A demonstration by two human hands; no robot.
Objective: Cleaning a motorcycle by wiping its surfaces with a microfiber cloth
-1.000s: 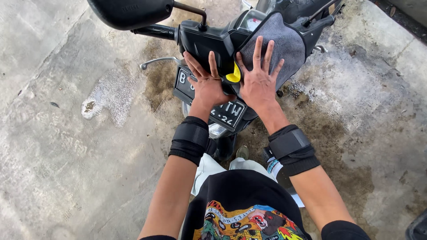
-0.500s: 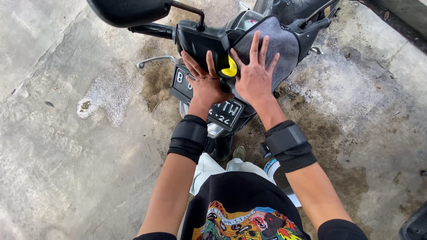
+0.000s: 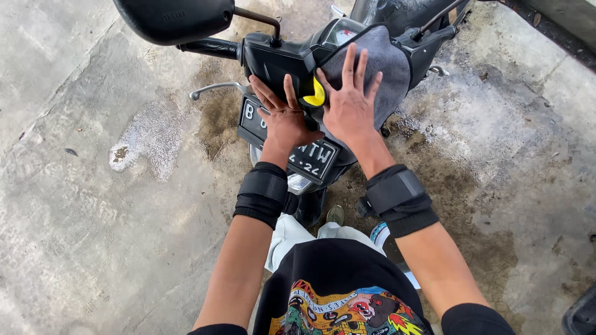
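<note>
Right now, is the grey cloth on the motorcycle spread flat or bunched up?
Spread flat: the grey cloth drapes over the motorcycle's front panel, and the right hand presses on it with open fingers.

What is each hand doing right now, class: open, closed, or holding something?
Left hand: open, fingers spread flat on the black motorcycle front panel.
Right hand: open, palm pressing the grey cloth.

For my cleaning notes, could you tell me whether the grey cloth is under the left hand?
No, the grey cloth lies under the right hand, while the left hand rests bare on the black front panel.
</note>
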